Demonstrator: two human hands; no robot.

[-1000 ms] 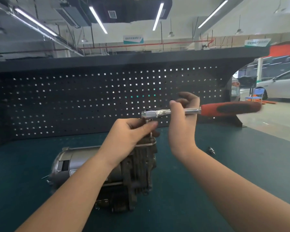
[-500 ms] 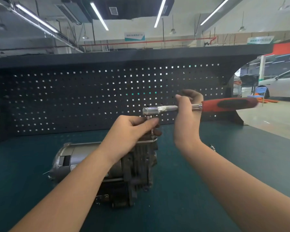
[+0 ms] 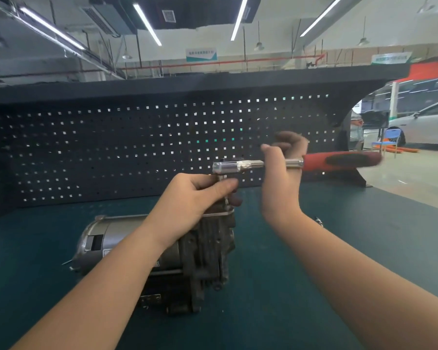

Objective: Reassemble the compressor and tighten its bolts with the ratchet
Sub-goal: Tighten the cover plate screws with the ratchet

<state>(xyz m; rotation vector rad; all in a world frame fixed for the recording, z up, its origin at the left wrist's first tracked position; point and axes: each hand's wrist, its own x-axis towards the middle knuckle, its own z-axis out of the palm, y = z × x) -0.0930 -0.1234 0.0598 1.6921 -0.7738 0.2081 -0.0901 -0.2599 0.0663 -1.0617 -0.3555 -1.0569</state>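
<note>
The compressor (image 3: 187, 253), a silver motor barrel with a dark finned block at its right end, lies on the teal bench top. Above the block a ratchet (image 3: 339, 161) with a red and black handle is held level, its chrome head over the block's top plate. My right hand (image 3: 281, 178) grips the chrome shank just left of the red handle. My left hand (image 3: 200, 195) pinches the thin socket stem or bolt under the ratchet head, hiding where it meets the plate.
A loose bolt (image 3: 319, 220) lies on the bench top (image 3: 364, 236) just right of my right wrist. A dark pegboard (image 3: 111, 147) walls off the back of the bench. The workshop floor and a white car (image 3: 430, 122) are beyond the right edge.
The ratchet's handle has swung slightly between frames while its head stayed over the block. Both hands have kept their holds and the compressor has not moved.
</note>
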